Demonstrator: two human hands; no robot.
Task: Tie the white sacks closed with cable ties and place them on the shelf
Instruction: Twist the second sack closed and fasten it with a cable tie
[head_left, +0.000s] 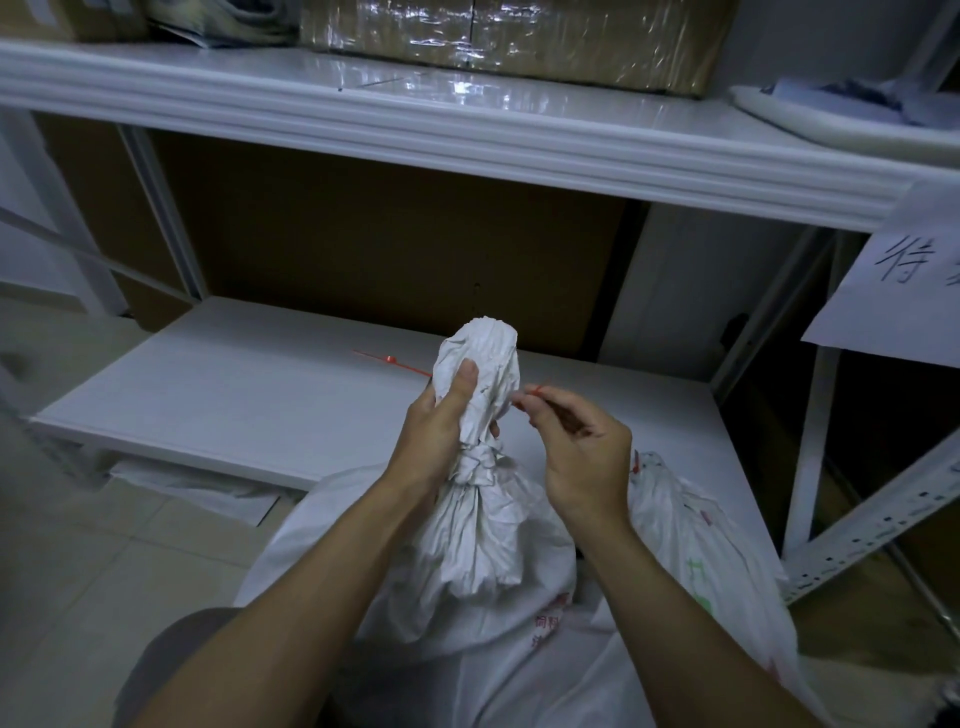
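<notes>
White metal racking fills the view ahead of you, with a lower shelf (234, 395) at about hand level and an upper shelf (363, 119) carrying a film-wrapped carton (519, 36). Both your bare forearms reach up from the bottom edge and meet at the white sack (483, 530), which stands in front of the lower shelf with its mouth gathered into a twisted neck (483, 364). Your left hand (441, 431) wraps that neck from the left, its grip closed round the bunched cloth and the thumb lying straight up along it. Your right hand (582, 457) is raised just beside the neck, fingers curled, its grip narrowed to a pinch on a red cable tie (535, 392). A second red cable tie (392, 361) lies flat on the lower shelf behind the sack. To your right a second white sack (675, 514) rests on the shelf, with a red tie (635, 462) at its neck. A handwritten paper sign (893, 280) hangs from the upper shelf's edge.
</notes>
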